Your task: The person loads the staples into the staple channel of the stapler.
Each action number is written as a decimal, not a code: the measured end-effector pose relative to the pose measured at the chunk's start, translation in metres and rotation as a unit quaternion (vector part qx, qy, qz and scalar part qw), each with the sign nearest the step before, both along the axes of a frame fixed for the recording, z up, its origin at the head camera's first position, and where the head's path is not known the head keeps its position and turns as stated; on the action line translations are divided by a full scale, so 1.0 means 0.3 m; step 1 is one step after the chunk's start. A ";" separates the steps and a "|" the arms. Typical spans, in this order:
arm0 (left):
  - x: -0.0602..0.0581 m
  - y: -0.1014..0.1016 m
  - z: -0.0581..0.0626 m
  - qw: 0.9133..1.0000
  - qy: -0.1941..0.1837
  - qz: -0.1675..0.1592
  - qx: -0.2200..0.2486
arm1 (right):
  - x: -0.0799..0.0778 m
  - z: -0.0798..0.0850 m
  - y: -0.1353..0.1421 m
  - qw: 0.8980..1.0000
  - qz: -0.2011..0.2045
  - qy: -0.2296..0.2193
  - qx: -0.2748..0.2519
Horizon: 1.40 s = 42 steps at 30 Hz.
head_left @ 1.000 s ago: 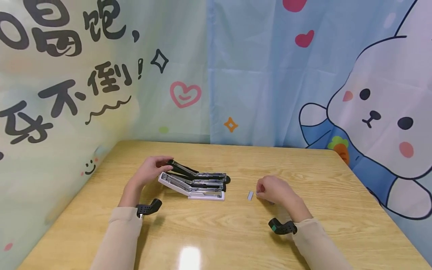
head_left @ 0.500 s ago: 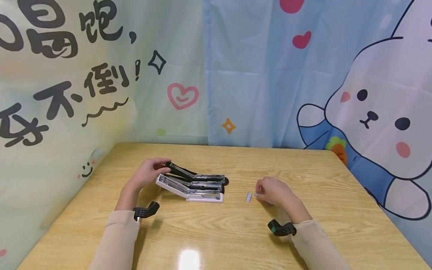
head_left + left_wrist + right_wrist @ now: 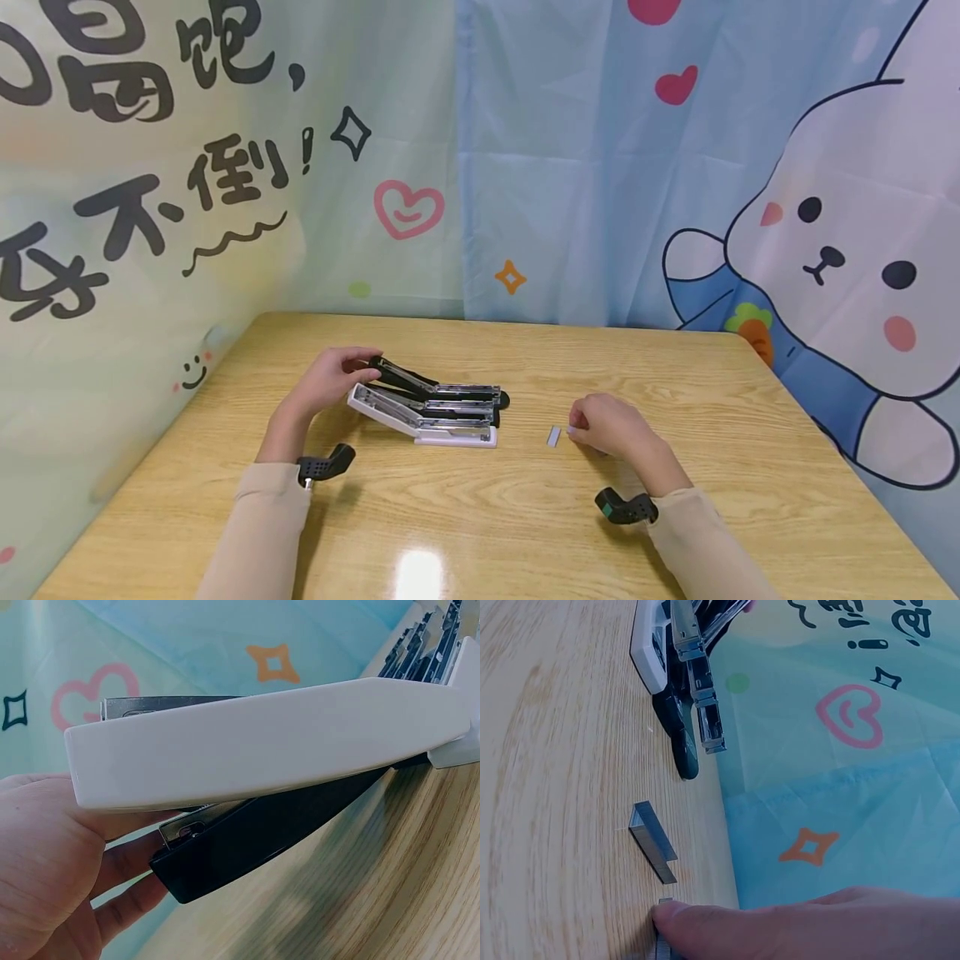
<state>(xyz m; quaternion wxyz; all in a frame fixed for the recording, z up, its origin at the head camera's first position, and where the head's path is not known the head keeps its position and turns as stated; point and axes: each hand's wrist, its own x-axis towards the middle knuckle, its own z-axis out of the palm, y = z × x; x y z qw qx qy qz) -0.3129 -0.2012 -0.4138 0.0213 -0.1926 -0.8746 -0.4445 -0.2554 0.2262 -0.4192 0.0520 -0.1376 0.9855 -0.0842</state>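
Three staplers lie side by side, folded open, their top arms tilted up to the left. The white stapler (image 3: 457, 438) is nearest, the middle black stapler (image 3: 450, 407) behind it, and the far black stapler (image 3: 401, 377) at the back. At the raised end of the far one, my left hand (image 3: 330, 379) grips with thumb and fingers; the left wrist view partly hides this behind the white arm (image 3: 255, 746). My right hand (image 3: 611, 423) pinches a strip of staples (image 3: 662, 949) at the table. Another staple strip (image 3: 553, 437) lies just left of it.
The wooden table (image 3: 480, 508) carries everything, and its far edge meets a printed cloth backdrop (image 3: 540, 167). Black wrist cameras sit on both forearms, the left camera (image 3: 327, 463) and the right camera (image 3: 626, 507).
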 end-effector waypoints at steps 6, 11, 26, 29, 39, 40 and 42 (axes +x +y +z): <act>0.001 -0.002 0.002 1.000 -0.006 0.006 -0.011 | -0.005 -0.002 -0.004 1.000 -0.002 0.005 -0.001; -0.003 -0.001 0.003 1.000 -0.005 0.006 -0.012 | -0.010 -0.009 -0.005 1.000 0.004 0.019 -0.010; -0.010 -0.005 0.001 1.000 -0.011 0.009 -0.016 | -0.030 -0.030 -0.007 0.997 0.016 0.047 -0.066; -0.006 -0.006 0.002 1.000 -0.011 0.009 -0.016 | -0.035 -0.033 -0.011 0.996 0.017 0.048 -0.072; -0.005 -0.001 0.009 1.000 -0.013 0.011 -0.024 | -0.048 -0.050 -0.017 0.993 0.019 0.072 -0.094; -0.006 0.000 0.009 1.000 -0.016 0.012 -0.022 | -0.049 -0.053 -0.016 0.992 0.022 0.077 -0.096; -0.007 0.000 0.010 1.000 -0.016 0.011 -0.023 | -0.051 -0.058 -0.014 0.991 0.027 0.081 -0.104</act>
